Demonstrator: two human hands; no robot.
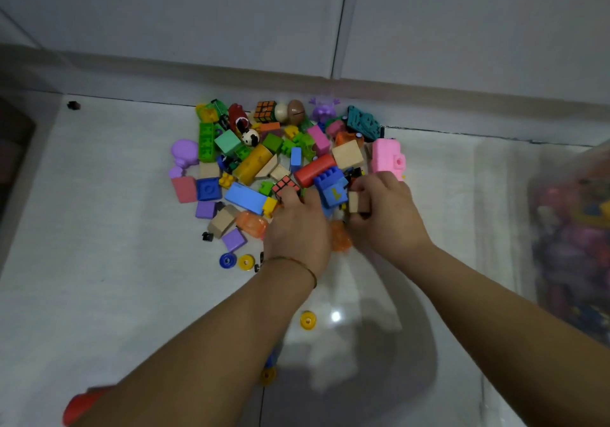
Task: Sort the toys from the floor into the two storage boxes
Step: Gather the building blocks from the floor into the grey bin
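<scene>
A: What has the right hand [386,215] got?

B: Its fingers and thumb are curled round a small wooden block [354,202] at the near right edge of the toy pile [264,159], beside a blue brick [331,185].

A: And the left hand [297,232]?

B: It lies on the pile just below a small puzzle cube [284,186]. The fingertips are hidden, so I cannot tell whether it grips anything.

A: How should this step go?

B: I'd lift the block straight up so it doesn't knock its neighbours, then carry it right to the clear box [501,212], which already holds toys.

A: And the block itself?

B: Pale, unpainted, square-edged. Light and easy to hold, I'd judge.
</scene>
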